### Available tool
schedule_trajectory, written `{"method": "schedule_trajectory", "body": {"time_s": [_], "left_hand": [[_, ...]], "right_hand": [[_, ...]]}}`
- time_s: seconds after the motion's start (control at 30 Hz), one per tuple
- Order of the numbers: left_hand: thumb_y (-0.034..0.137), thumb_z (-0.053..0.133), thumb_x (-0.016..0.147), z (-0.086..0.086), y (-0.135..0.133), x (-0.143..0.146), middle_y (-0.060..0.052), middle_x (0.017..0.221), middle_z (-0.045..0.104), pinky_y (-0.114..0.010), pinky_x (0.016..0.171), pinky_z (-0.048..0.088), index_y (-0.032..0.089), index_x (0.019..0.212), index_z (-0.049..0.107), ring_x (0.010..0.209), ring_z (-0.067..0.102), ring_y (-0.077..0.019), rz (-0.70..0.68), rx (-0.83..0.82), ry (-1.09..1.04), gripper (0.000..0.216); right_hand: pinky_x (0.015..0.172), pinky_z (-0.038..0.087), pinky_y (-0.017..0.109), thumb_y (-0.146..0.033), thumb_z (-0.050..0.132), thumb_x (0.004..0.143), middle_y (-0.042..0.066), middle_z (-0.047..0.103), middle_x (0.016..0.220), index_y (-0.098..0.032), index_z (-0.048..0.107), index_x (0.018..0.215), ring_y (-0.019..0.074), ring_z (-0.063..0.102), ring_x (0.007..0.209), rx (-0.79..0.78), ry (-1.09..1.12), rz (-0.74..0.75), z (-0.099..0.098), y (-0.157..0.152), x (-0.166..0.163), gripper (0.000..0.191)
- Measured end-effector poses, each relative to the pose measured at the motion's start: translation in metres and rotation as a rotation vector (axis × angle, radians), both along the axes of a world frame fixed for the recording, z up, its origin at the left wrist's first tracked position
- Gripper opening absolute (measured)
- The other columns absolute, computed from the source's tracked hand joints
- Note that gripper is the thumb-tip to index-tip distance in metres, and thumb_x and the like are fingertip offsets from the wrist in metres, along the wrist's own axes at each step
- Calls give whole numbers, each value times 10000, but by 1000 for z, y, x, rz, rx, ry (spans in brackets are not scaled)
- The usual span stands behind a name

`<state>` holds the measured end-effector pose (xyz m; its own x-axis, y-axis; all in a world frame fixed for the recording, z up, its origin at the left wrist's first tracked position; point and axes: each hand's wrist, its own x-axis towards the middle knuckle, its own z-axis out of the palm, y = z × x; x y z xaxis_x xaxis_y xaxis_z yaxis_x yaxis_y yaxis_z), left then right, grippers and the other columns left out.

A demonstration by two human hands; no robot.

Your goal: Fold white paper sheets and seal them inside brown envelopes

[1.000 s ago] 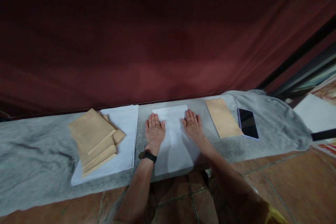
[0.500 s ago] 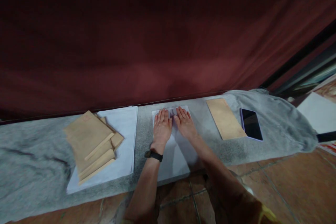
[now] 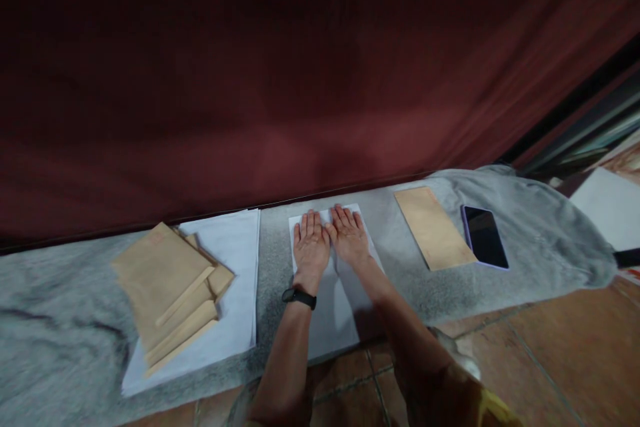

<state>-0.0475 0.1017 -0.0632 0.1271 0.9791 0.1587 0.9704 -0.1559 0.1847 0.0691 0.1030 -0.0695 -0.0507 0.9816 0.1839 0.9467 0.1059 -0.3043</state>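
Note:
A white sheet of paper (image 3: pixel 334 303) lies lengthwise on the grey cloth (image 3: pixel 60 307), its near end hanging over the ledge. My left hand (image 3: pixel 311 245), with a black watch on the wrist, lies flat on the far part of the sheet, fingers stretched out. My right hand (image 3: pixel 347 235) lies flat beside it, fingers out, nearly touching the left. Neither hand holds anything.
A pile of brown envelopes (image 3: pixel 167 283) lies on a stack of white paper (image 3: pixel 235 267) to the left. One brown envelope (image 3: pixel 433 227) and a dark phone (image 3: pixel 484 237) lie to the right. A dark red curtain (image 3: pixel 300 67) hangs behind; tiled floor (image 3: pixel 565 353) lies below.
My hands slid from the sheet's two sides towards its middle and now lie side by side near its far edge. The view shifted slightly.

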Motion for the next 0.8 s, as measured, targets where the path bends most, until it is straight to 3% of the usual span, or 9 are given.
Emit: {"method": "schedule_trajectory", "body": {"time_s": [0.27, 0.8], "left_hand": [[344, 277, 1068, -1, -1, -12, -164, 1656, 359, -486, 1293, 203, 77, 1588, 376, 1562, 313, -253, 106, 3, -5, 594], [364, 299, 1058, -6, -7, -37, -234, 1626, 387, -525, 1272, 248, -5, 1560, 391, 1543, 344, -321, 195, 74, -5, 629]], "right_hand": [[1234, 269, 525, -421, 277, 1104, 165, 408, 1632, -89, 424, 1579, 318, 418, 1496, 65, -66, -88, -5, -1, 19, 597], [1211, 287, 545, -433, 272, 1102, 167, 434, 1618, -78, 445, 1564, 345, 442, 1465, 72, -149, -165, -8, -10, 67, 608]]}}
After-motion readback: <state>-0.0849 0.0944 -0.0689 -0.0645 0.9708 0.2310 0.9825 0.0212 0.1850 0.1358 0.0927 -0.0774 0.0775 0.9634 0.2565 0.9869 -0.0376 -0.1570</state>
